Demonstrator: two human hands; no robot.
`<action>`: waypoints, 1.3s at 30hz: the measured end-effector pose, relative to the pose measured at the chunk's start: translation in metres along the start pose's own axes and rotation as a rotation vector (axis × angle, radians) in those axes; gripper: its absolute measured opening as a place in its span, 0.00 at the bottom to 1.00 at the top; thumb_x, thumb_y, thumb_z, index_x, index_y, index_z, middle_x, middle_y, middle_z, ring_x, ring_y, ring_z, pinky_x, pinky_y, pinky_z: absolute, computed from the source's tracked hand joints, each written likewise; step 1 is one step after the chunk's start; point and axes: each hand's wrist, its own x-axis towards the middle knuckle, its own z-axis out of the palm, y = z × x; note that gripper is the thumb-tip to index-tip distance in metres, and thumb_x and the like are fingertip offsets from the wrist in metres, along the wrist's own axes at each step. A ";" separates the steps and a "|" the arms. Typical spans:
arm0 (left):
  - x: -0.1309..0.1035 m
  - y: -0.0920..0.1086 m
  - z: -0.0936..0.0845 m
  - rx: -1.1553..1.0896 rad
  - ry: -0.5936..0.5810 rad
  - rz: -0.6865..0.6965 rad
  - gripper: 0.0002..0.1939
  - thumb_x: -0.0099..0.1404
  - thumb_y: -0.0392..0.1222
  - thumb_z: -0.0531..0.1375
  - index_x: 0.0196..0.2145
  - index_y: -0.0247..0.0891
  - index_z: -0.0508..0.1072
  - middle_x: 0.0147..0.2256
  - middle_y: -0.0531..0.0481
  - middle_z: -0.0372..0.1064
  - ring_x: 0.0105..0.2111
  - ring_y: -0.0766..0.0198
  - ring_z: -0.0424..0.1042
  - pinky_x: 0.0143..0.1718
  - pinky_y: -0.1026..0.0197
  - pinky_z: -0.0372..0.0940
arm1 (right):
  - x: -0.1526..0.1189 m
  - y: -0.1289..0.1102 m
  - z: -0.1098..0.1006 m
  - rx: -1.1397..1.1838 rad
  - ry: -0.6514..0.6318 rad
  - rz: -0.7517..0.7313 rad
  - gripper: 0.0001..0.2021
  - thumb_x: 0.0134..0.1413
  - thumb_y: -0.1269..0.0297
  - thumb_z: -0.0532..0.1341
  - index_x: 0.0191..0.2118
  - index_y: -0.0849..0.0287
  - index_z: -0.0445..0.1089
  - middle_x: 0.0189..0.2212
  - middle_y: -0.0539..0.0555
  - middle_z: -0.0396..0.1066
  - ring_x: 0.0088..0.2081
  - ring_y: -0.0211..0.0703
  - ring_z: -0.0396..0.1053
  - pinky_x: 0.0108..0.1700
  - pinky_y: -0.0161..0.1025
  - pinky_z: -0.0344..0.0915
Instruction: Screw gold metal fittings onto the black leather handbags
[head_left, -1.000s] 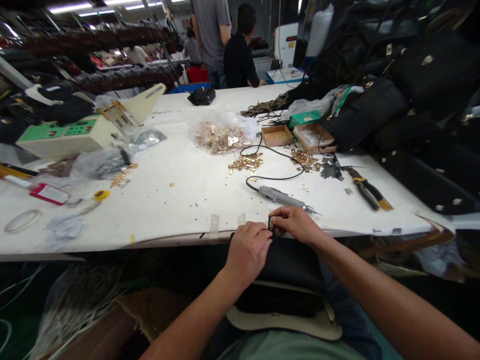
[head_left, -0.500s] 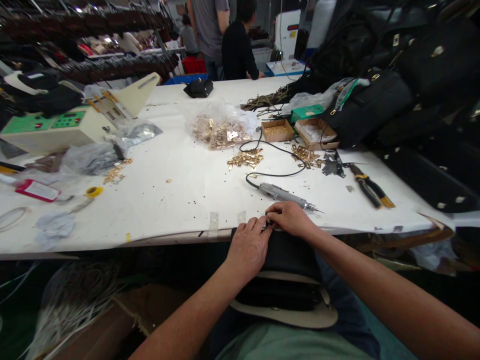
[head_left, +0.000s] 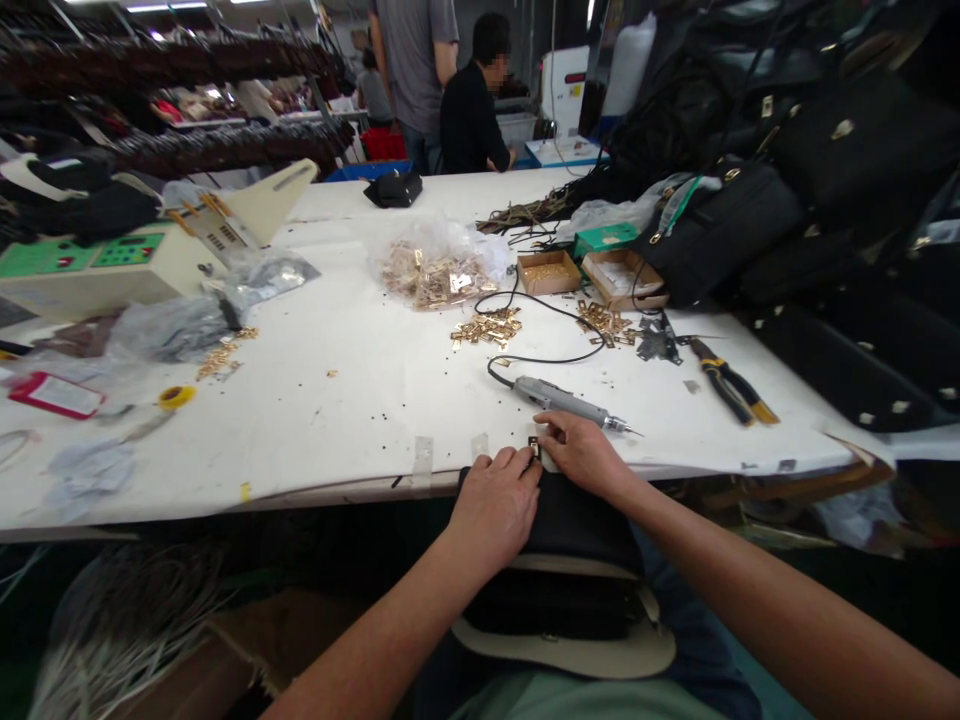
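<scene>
A black handbag with a cream-edged opening rests on my lap against the table's front edge. My left hand grips its far edge, fingers curled beside a small dark and gold metal plate. Just right of that plate is my right hand, its thumb and fingers apart with nothing visible between them. A grey electric screwdriver lies beyond my hands, its tip pointing right. The undersides of both hands are hidden.
Gold metal plates lie in a pile before a plastic bag of parts. Pliers and black bags are on the right, a cream machine on the left. Two people are behind the table.
My right fingers have drawn slightly away from the small plate, which now shows more clearly. My left hand stays on the handbag. The view has tilted up a little.
</scene>
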 end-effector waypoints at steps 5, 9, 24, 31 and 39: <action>0.002 -0.004 -0.002 -0.071 -0.008 -0.018 0.16 0.71 0.40 0.56 0.55 0.42 0.70 0.56 0.45 0.70 0.54 0.52 0.67 0.51 0.46 0.65 | 0.001 -0.002 -0.002 -0.070 -0.061 -0.076 0.09 0.57 0.73 0.61 0.37 0.58 0.79 0.37 0.55 0.78 0.42 0.47 0.74 0.48 0.39 0.66; 0.001 -0.008 0.006 -0.098 0.047 -0.042 0.18 0.71 0.38 0.56 0.56 0.45 0.71 0.58 0.47 0.70 0.55 0.53 0.67 0.52 0.47 0.65 | 0.007 -0.009 -0.014 -0.069 -0.111 -0.103 0.10 0.56 0.71 0.62 0.38 0.56 0.81 0.37 0.55 0.79 0.41 0.48 0.75 0.46 0.39 0.67; -0.005 -0.016 0.029 -0.209 0.073 -0.052 0.20 0.71 0.52 0.58 0.59 0.50 0.70 0.63 0.50 0.67 0.58 0.50 0.68 0.64 0.38 0.56 | 0.150 -0.016 -0.047 -0.289 -0.056 -0.236 0.13 0.65 0.64 0.58 0.44 0.54 0.81 0.45 0.54 0.79 0.45 0.45 0.75 0.48 0.37 0.66; -0.003 -0.024 0.039 -0.189 0.088 -0.010 0.21 0.70 0.54 0.58 0.57 0.48 0.71 0.63 0.53 0.68 0.55 0.51 0.70 0.59 0.42 0.62 | 0.220 -0.024 -0.019 -0.446 -0.303 -0.364 0.12 0.57 0.69 0.64 0.44 0.50 0.82 0.44 0.53 0.80 0.45 0.47 0.74 0.43 0.36 0.64; -0.004 -0.021 0.027 -0.263 0.069 -0.032 0.20 0.71 0.53 0.57 0.58 0.48 0.70 0.63 0.52 0.67 0.57 0.51 0.68 0.62 0.41 0.58 | 0.222 -0.029 -0.019 -0.551 -0.455 -0.429 0.10 0.54 0.68 0.66 0.40 0.50 0.83 0.38 0.53 0.81 0.40 0.46 0.75 0.39 0.35 0.63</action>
